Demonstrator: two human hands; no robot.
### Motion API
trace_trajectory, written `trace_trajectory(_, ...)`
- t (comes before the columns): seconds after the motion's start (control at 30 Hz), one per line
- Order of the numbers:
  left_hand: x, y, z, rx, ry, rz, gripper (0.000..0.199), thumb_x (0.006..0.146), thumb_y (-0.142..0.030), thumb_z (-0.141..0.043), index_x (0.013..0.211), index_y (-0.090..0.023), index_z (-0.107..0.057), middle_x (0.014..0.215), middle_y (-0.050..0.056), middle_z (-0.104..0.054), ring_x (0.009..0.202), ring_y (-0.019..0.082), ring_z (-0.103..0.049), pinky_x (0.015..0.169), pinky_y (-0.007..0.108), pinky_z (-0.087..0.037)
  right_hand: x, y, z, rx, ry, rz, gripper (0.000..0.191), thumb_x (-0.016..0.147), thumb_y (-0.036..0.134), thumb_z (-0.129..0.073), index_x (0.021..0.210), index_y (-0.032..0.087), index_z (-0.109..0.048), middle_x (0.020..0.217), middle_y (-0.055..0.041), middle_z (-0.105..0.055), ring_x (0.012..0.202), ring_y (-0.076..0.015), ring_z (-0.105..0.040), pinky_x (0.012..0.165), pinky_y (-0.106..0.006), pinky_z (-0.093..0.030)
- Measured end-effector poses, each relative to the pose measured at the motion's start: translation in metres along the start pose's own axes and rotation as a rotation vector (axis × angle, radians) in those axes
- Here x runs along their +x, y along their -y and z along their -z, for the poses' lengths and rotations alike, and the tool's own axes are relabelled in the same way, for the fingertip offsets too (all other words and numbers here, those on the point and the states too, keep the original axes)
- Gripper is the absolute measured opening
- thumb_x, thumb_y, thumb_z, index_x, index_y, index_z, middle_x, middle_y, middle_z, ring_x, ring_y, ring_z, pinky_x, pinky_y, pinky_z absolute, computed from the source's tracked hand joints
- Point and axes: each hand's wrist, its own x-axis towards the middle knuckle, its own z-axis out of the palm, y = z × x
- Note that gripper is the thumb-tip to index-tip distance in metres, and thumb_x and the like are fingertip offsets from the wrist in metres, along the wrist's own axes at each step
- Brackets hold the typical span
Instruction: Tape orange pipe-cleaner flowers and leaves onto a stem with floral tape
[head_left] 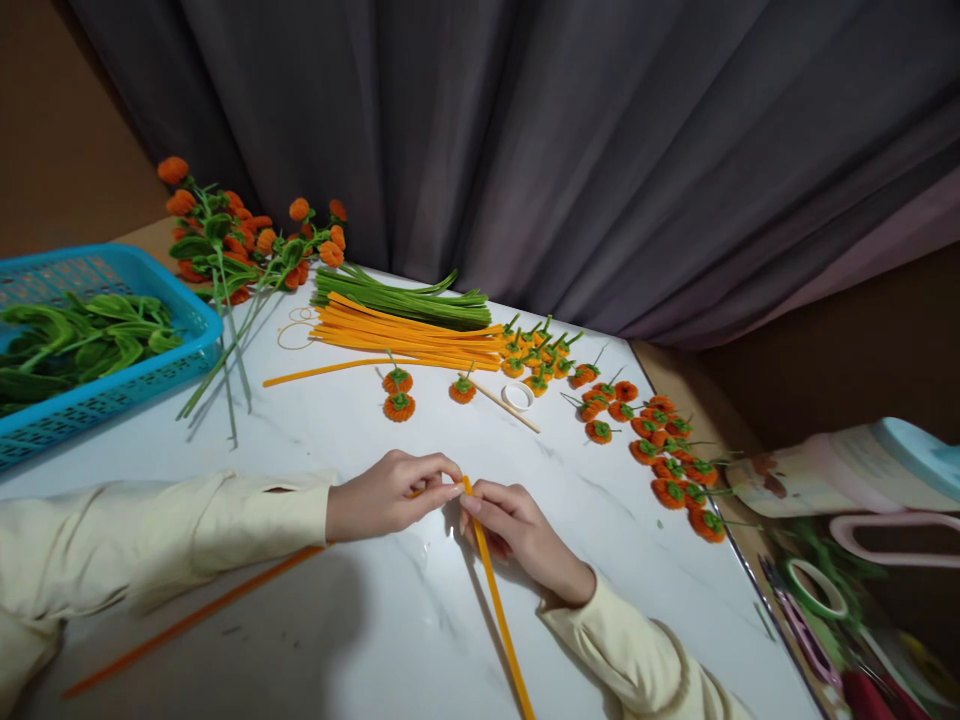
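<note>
My left hand (401, 492) and my right hand (517, 525) meet above the white table, fingertips nearly touching. A yellow-orange fuzzy stem (495, 600) rises between them, pinched by my right hand, and runs down toward the bottom edge. The left fingers are closed on an orange fuzzy stem (195, 618), whose long end passes under the left sleeve toward the lower left. Where the two stems meet is hidden by the fingers. Beyond the hands lie small orange pumpkin shapes (399, 405) with green tops.
A blue basket (112, 390) of green leaves stands left. Orange flowers (225, 230), green stems (405, 300) and yellow-orange stems (405, 335) lie at the back. A white ring (517, 396) and thin stick (510, 408) are mid-table. Tape (817, 588), scissors (806, 635) and a tumbler (847, 470) are right.
</note>
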Motion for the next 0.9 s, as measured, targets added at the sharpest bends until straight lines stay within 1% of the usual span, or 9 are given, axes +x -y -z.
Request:
trace_trajectory(0.13,-0.001,0.0007,-0.0015,0.033,-0.068,-0.045,0.02,0.087,-0.026,-0.045,0.092,-0.012,-0.059,0.05,-0.008,-0.04,0.045,0.005,-0.034,0.045,0.016,-0.03,0.0003,-0.0002,-0.0014,0.01,-0.009,0.006,0.035,0.086,0.045,-0.051,0.069,0.014,-0.054,0.046,0.0062,-0.04,0.037,-0.0056,-0.029,0.037,-0.02,-0.021)
trace_trajectory(0.2,-0.0011,0.0006,-0.002,0.064,-0.082,-0.076,0.019,0.088,-0.024,-0.045,0.091,-0.013,-0.059,0.051,-0.007,-0.045,0.045,0.005,-0.036,0.045,0.015,-0.032,0.0004,-0.0007,-0.0021,0.006,-0.015,0.016,0.034,0.087,0.044,-0.05,0.07,0.015,-0.054,0.047,0.0058,-0.042,0.037,-0.0058,-0.03,0.037,-0.02,-0.021)
trace_trajectory(0.33,-0.002,0.0019,-0.0029,0.146,-0.103,-0.188,0.017,0.088,-0.018,-0.044,0.09,-0.014,-0.061,0.063,-0.001,-0.06,0.052,0.006,-0.049,0.052,0.015,-0.038,0.0007,-0.0013,-0.0025,-0.036,-0.015,0.024,0.033,0.088,0.042,-0.048,0.07,0.014,-0.054,0.046,0.006,-0.041,0.038,-0.0061,-0.032,0.038,-0.02,-0.023)
trace_trajectory(0.47,-0.0034,0.0049,-0.0034,0.207,-0.112,-0.265,0.019,0.089,-0.017,-0.043,0.09,-0.014,-0.061,0.072,0.002,-0.066,0.06,0.009,-0.058,0.058,0.016,-0.042,0.0012,-0.002,-0.002,-0.055,-0.01,0.029,0.033,0.088,0.041,-0.048,0.07,0.014,-0.053,0.046,0.0059,-0.04,0.038,-0.0062,-0.032,0.039,-0.02,-0.024)
trace_trajectory(0.57,-0.0041,0.0058,-0.0031,0.214,-0.117,-0.28,0.019,0.089,-0.018,-0.043,0.091,-0.014,-0.062,0.076,0.003,-0.068,0.063,0.01,-0.06,0.06,0.016,-0.044,0.0012,-0.0026,-0.0017,-0.05,-0.009,0.022,0.032,0.088,0.04,-0.048,0.07,0.015,-0.054,0.046,0.0059,-0.04,0.038,-0.0063,-0.032,0.038,-0.02,-0.023)
trace_trajectory(0.67,-0.0042,0.0053,-0.0025,0.212,-0.119,-0.275,0.019,0.089,-0.018,-0.043,0.092,-0.014,-0.061,0.074,0.002,-0.068,0.061,0.009,-0.06,0.059,0.016,-0.044,0.0013,-0.0024,-0.0021,-0.064,-0.025,0.032,0.032,0.089,0.04,-0.048,0.068,0.015,-0.053,0.046,0.0055,-0.042,0.037,-0.0065,-0.033,0.038,-0.02,-0.025)
trace_trajectory(0.77,-0.0043,0.005,-0.0024,0.237,-0.132,-0.253,0.018,0.089,-0.018,-0.043,0.092,-0.014,-0.061,0.073,0.001,-0.067,0.059,0.009,-0.059,0.058,0.016,-0.043,0.002,-0.0021,-0.0028,-0.086,-0.039,0.064,0.033,0.09,0.039,-0.046,0.068,0.016,-0.052,0.046,0.0045,-0.047,0.039,-0.0073,-0.037,0.042,-0.02,-0.03)
trace_trajectory(0.9,-0.0054,0.0059,-0.0035,0.29,-0.145,-0.219,0.018,0.09,-0.018,-0.04,0.095,-0.015,-0.057,0.077,0.001,-0.067,0.06,0.009,-0.06,0.058,0.017,-0.043,0.0032,-0.003,-0.0037,-0.119,-0.074,0.102,0.033,0.091,0.041,-0.045,0.071,0.016,-0.053,0.048,0.0033,-0.051,0.046,-0.0096,-0.044,0.051,-0.022,-0.037)
